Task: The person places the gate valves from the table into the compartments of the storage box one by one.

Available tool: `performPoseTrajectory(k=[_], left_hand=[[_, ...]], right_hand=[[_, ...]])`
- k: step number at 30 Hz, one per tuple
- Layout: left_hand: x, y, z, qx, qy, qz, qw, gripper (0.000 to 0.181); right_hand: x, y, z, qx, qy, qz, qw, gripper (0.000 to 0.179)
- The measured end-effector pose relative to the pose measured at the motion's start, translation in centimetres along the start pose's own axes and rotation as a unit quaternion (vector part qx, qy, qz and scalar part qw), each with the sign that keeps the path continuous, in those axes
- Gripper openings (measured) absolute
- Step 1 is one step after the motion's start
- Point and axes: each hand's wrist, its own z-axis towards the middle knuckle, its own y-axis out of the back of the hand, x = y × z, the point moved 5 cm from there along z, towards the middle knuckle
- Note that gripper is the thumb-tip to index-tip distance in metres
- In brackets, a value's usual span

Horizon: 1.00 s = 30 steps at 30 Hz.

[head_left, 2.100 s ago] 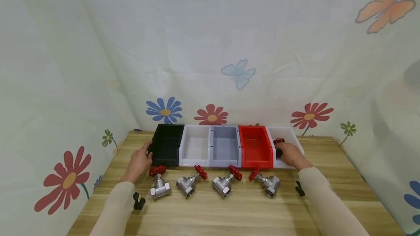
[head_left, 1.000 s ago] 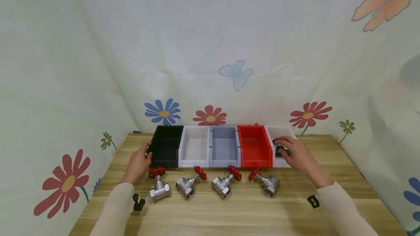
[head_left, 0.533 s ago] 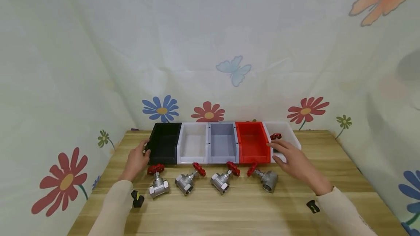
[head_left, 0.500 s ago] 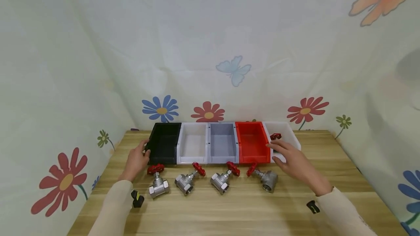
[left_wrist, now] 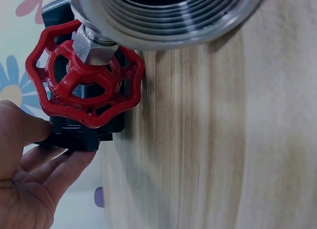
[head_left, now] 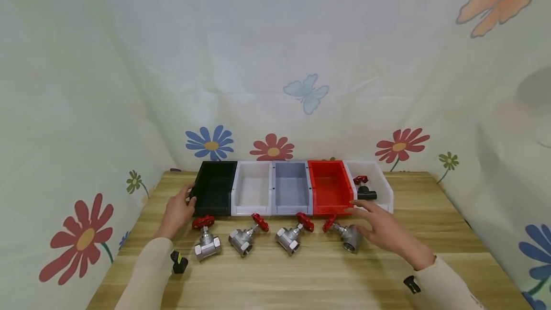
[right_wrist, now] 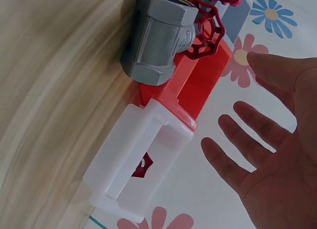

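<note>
My left hand point(head_left: 176, 212) rests at the left side of the black bin point(head_left: 214, 212), thumb and fingertips against its outer edge. Just in front of that hand stands a steel valve with a red handwheel point(head_left: 206, 245). My right hand point(head_left: 387, 231), fingers spread and holding nothing, hovers before the red bin point(head_left: 332, 190) and the right-hand white bin point(head_left: 383, 181). Inside that white bin lies a black valve with a red handwheel point(head_left: 366, 194). Under my right fingertips is another steel valve point(head_left: 351, 239), its body partly covered by the thumb.
Between black and red stand a white bin point(head_left: 253, 185) and a grey bin point(head_left: 292, 185), all in one row against the flowered curtain point(head_left: 258, 61). Two more steel valves, a left one point(head_left: 242, 240) and a right one point(head_left: 287, 239), lie before them on the wooden table point(head_left: 275, 286).
My right hand has let go of the black valve in the right-hand white bin and drawn back toward the nearest steel valve. My left hand has stayed at the black bin.
</note>
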Motion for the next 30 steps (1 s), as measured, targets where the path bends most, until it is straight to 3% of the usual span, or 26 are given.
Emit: performPoseTrajectory(k=[5,11,21,30], left_hand=[[-0.2,0.2,0.4,-0.005,-0.007,0.004,1.0,0.048],[-0.1,0.2,0.3,0.0,-0.008,0.005,1.0,0.048],[-0.2,0.0,-0.2,-0.014,-0.015,-0.001,0.9998,0.047],[-0.3,0.2,-0.3,-0.013,-0.01,0.003,0.9999,0.048]], right_hand=[[0.3,-0.3,-0.4,0.01,0.015,0.005,0.9998,0.052],[0.6,-1.7,-0.6,0.055,0.04,0.038,0.9969,0.056],[0.2,-3.4,-0.8,0.111,0.006,0.036,0.9932,0.065],[0.1,-4.3,-1.1,0.141,0.012,0.026,0.9896,0.059]])
